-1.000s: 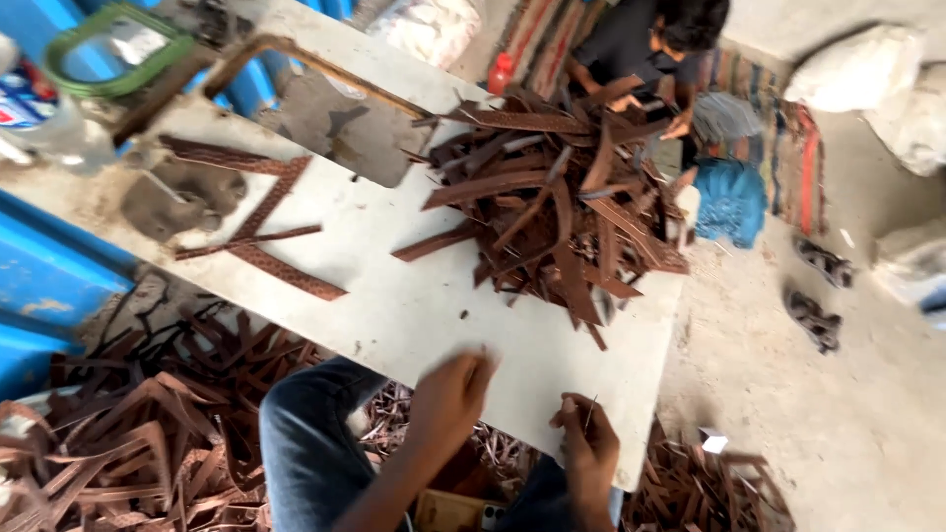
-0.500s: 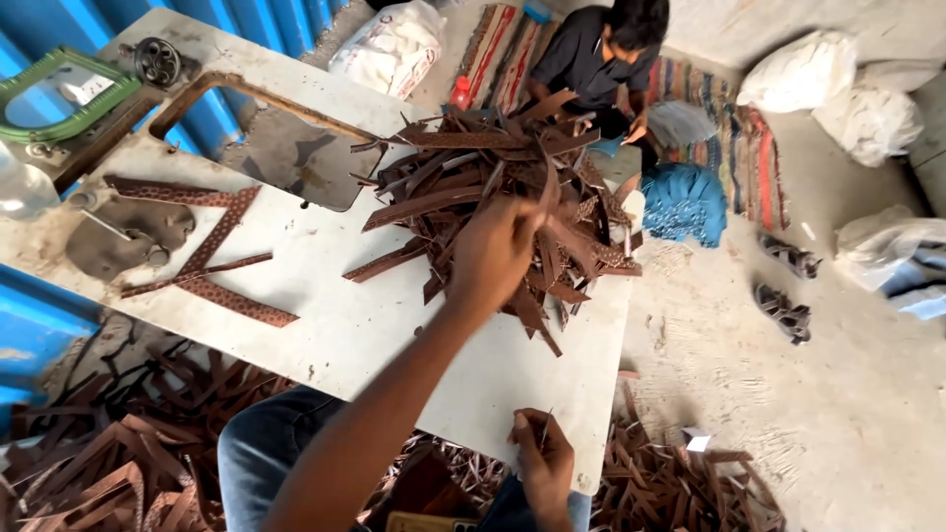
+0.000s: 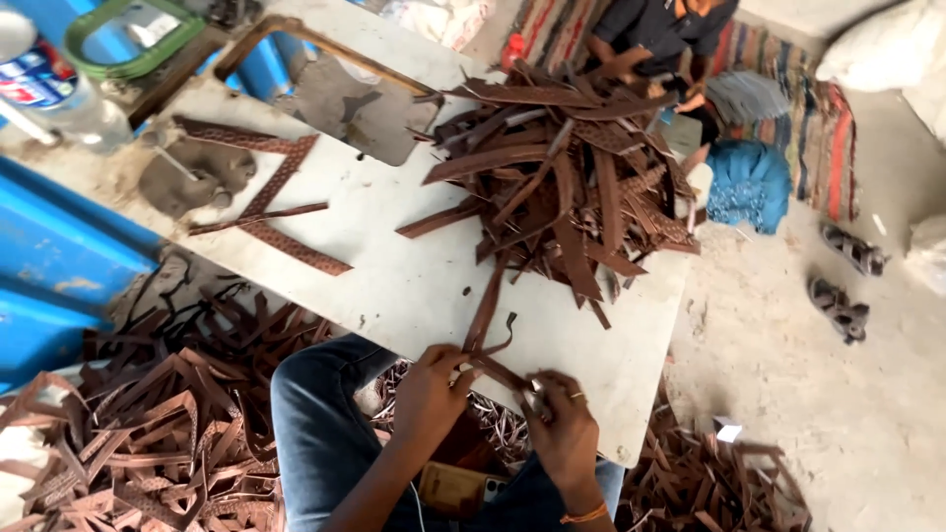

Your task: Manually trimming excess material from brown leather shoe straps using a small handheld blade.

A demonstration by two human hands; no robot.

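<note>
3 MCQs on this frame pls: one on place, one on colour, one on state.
1. Where does the big heap of brown strips lie?
A. on the floor by the sandals
B. on the far right part of the white table
C. inside the green frame

2. What colour is the cloth bundle past the table's far edge?
A. blue
B. yellow
C. white

3. What are the two hands doing?
A. resting empty on the lap
B. both gripping one brown strip at the near table edge
C. lifting the bottle

Key: 1 B, the heap of brown strips sits on the white table. 2 A, the cloth bundle is blue. 3 B, left hand and right hand pinch one brown strip.
</note>
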